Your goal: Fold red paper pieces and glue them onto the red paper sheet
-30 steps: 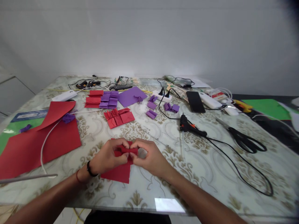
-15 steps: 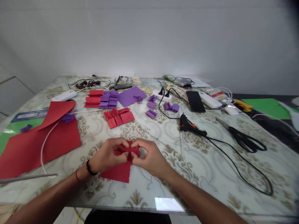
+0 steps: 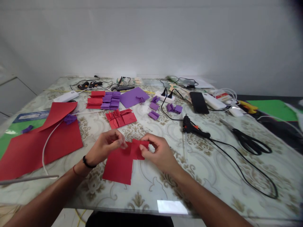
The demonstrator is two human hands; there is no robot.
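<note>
Right hand (image 3: 162,155)'s pinching a folded red piece (image 3: 136,150) near the table (image 3: 208,186)'s front edge; left hand (image 3: 104,147)'s hovering, loosely curled, over a red sheet (image 3: 118,168). Box (image 3: 222,96) label's looking too blurry to read.

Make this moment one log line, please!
right fingers: pinching small red paper | left fingers: near red sheet, contact unclear | glue gun: lying on the table | scissors: right of glue gun
</note>
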